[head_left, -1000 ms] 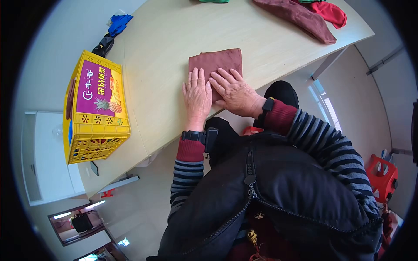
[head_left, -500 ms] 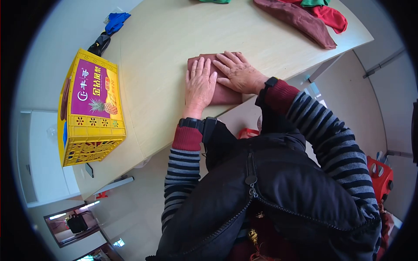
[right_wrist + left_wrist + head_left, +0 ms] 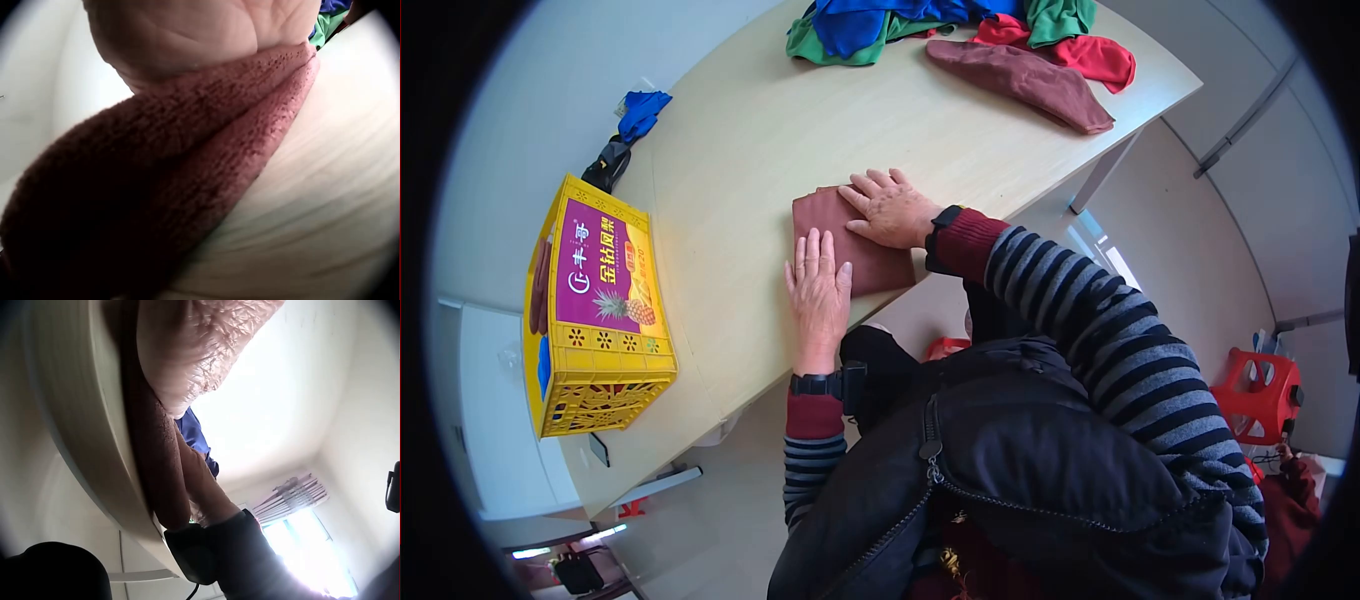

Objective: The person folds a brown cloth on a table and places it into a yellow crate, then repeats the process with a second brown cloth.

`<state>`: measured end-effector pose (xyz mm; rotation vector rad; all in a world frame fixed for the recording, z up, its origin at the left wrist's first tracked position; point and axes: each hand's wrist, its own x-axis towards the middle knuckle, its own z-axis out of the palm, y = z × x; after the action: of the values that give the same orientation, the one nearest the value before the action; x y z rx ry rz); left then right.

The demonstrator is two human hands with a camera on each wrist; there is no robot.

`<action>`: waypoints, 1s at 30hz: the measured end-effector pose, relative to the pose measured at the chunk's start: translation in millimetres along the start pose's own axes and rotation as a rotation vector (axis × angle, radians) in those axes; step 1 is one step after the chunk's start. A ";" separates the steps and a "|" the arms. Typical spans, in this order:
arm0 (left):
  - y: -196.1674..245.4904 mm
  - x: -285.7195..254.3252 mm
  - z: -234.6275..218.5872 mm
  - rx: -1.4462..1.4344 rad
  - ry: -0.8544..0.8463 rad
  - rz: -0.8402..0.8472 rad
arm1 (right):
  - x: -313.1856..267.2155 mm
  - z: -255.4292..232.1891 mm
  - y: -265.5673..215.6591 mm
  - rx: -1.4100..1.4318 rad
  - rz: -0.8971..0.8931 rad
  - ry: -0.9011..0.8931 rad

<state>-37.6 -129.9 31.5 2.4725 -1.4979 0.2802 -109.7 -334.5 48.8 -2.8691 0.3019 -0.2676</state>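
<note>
A folded brownish-red towel [image 3: 878, 268] lies flat near the table's front edge. My left hand [image 3: 817, 305] rests palm down on its near left part, fingers straight and pointing away from me. On the far right part lies my right hand [image 3: 892, 212], fingers spread and reaching across the towel's far edge. The right wrist view shows the towel's thick folded layers [image 3: 250, 144] beneath the right palm [image 3: 206, 31]. In the left wrist view the towel's rounded side [image 3: 156, 462] shows under the heel of the left hand [image 3: 187, 356].
A yellow plastic crate [image 3: 605, 395] with cloth inside stands at the table's left, a phone [image 3: 600, 449] beside it. Blue cloths [image 3: 850, 25], green cloth [image 3: 1060, 18], red cloth [image 3: 1100, 62] and a long brownish-red cloth [image 3: 1020, 85] lie along the far side. A red stool [image 3: 1255, 400] stands at right.
Both hands first slid away from me over the towel. Since then the left hand has come back to the near left part, and the hands are farther apart. The head view has shifted.
</note>
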 end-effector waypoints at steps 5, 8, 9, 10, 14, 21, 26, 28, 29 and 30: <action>2.1 -34.1 -11.1 -0.177 0.204 -0.027 | -4.6 16.1 -6.1 -0.044 0.003 0.162; 2.0 -88.6 -31.2 -0.372 0.285 -0.085 | -15.6 18.2 -27.4 -0.003 0.049 0.102; 2.2 -107.5 -38.0 -0.451 0.154 -0.201 | -20.9 15.1 -34.9 0.003 0.085 0.079; 1.5 -123.8 -43.6 -0.534 0.029 -0.313 | -25.0 17.0 -43.3 0.013 0.050 0.063; -11.5 -162.6 -23.7 -1.296 -0.058 -0.694 | -37.5 21.7 -84.3 0.097 -0.025 0.144; -5.0 -167.0 0.0 -2.147 0.582 -0.844 | -58.6 12.0 -141.6 0.137 -0.244 0.007; -18.7 -172.1 -93.4 -1.979 0.723 -0.791 | -45.3 10.2 -93.8 0.294 -0.183 0.108; -48.2 -178.1 -135.7 -1.868 0.691 -0.801 | -43.3 26.5 -58.0 0.285 -0.204 0.160; -61.2 -179.5 -165.4 -1.814 0.705 -0.800 | -45.2 26.2 -52.3 0.239 -0.236 0.205; -73.6 -179.8 -197.5 -1.763 0.713 -0.801 | -48.1 26.1 -46.7 0.193 -0.262 0.249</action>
<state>-62.5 113.5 161.4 1.0253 -0.0345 -0.2409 -142.2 -273.6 28.6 -2.6799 -0.0577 -0.6672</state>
